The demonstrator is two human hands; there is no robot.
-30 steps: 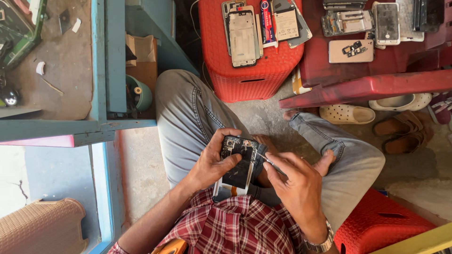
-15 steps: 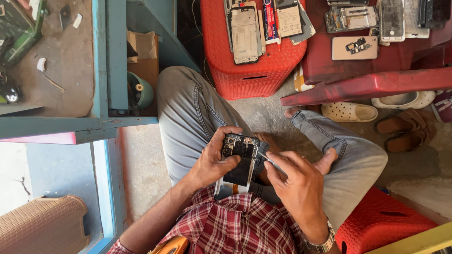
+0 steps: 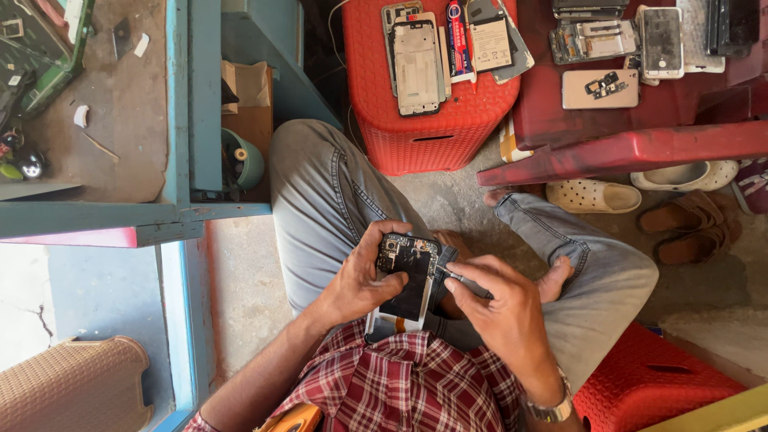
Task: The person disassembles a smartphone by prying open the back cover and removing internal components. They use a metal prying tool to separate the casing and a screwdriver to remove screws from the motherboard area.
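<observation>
Black and bared of its back cover, the phone (image 3: 408,276) sits over our lap, above the crossed legs, with its circuit board and dark battery showing. Our left hand (image 3: 360,280) is closed around its left edge, thumb laid across the lower part of the board. Our right hand (image 3: 500,308) pinches a thin metal tool (image 3: 450,275), fingers curled tight on it, and the tip meets the phone's right edge near the top. We judge the step in hand to be fine work inside the opened body, prying or loosening a part along that edge; which part the tip touches is too small to tell. The next move seems to call for a steady left grip and light, careful pressure from the tool, since a slip could scratch the board. Just past our knees stands a red stool (image 3: 432,120), used as a tray: on its top lie a bare phone frame (image 3: 418,68), a flat battery (image 3: 490,44) and a red-and-blue tube (image 3: 456,40) beside it. To the right a dark red table (image 3: 632,148) bears more stripped phones and a pale back cover (image 3: 600,88) with small black pieces on it. On the left, a blue shelf (image 3: 188,160) holds a brown cardboard box (image 3: 252,112) and a green cup (image 3: 244,160); what the box holds is hidden. Sandals (image 3: 596,196) lie on the floor under the table.
</observation>
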